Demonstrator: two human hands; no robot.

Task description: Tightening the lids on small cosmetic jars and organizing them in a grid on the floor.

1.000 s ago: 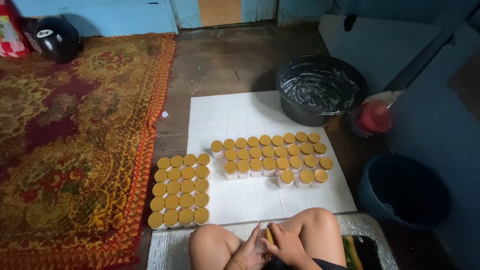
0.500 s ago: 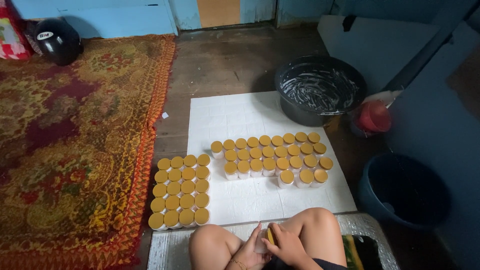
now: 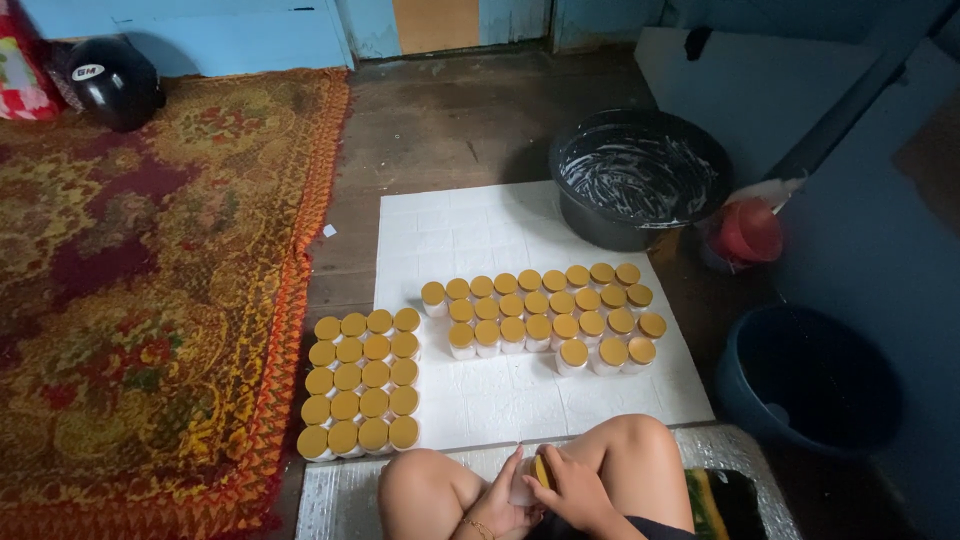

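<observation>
Between my knees I hold a small white jar with a gold lid (image 3: 532, 478). My left hand (image 3: 497, 503) cups the jar from the left and my right hand (image 3: 577, 490) grips its lid side. On the white sheet (image 3: 470, 235) stand two blocks of the same gold-lidded jars: one block (image 3: 362, 381) at the left edge, one wider block (image 3: 545, 312) further right. Both blocks are beyond my knees, out of touch with my hands.
A black basin (image 3: 640, 190) smeared with white paste sits at the sheet's far right corner, with a red cup (image 3: 748, 232) beside it. A dark blue bucket (image 3: 805, 380) stands at right. A patterned red rug (image 3: 130, 290) lies left, with a black helmet (image 3: 112, 80) beyond it.
My hands have shifted slightly around the jar, the lid now showing more between my fingers. The rows of jars have not moved.
</observation>
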